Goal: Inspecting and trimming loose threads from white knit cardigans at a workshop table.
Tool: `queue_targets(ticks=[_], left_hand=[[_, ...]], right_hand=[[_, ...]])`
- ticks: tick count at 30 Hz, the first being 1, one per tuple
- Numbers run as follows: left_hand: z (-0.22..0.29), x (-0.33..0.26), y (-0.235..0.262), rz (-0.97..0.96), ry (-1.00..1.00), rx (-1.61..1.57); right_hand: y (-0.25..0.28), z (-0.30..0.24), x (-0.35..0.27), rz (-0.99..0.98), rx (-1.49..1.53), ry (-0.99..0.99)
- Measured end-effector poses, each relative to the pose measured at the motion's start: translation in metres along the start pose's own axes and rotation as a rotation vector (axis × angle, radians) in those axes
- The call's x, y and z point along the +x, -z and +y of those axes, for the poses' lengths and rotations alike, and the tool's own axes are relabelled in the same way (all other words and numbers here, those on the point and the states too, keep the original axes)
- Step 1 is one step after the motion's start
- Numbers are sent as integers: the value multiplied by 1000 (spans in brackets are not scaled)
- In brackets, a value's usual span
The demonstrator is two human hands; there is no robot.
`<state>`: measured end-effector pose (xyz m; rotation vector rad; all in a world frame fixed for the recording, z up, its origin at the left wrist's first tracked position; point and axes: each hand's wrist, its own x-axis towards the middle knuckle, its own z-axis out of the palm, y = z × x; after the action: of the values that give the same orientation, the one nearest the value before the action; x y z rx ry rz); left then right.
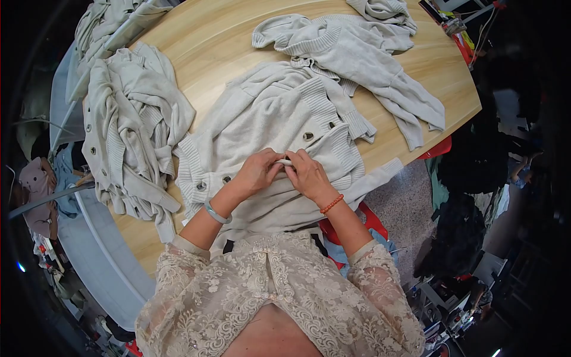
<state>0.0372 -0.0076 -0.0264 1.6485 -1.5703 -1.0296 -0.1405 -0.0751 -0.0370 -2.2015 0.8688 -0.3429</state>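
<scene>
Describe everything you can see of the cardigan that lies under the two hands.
The cardigan is pale grey-beige knit, with ribbed cuffs, hem and button band carrying dark round buttons. It lies spread and slightly rumpled on the round wooden table, its lower part hanging over the near edge toward the person. The left hand and right hand meet on it, pinching a small fold of its fabric.

A heap of pale knit garments (128,128) is seen at the left of the wooden counter (208,44); 1 sweater (363,56) is spread at the far right.
</scene>
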Motion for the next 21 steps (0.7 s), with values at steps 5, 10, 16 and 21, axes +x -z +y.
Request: queue_targets(ticks=[5, 10, 16, 21], left_hand=[[-10, -4, -2, 49, 20, -114], [-6, -1, -4, 92, 48, -203], [-14, -5, -11, 199, -38, -204], [-12, -4, -12, 286, -46, -129]], right_hand=[[-1, -3, -2, 17, 165, -1], [1, 3, -3, 8, 308, -58], [7, -7, 3, 12, 237, -17], [8, -5, 9, 39, 181, 54]])
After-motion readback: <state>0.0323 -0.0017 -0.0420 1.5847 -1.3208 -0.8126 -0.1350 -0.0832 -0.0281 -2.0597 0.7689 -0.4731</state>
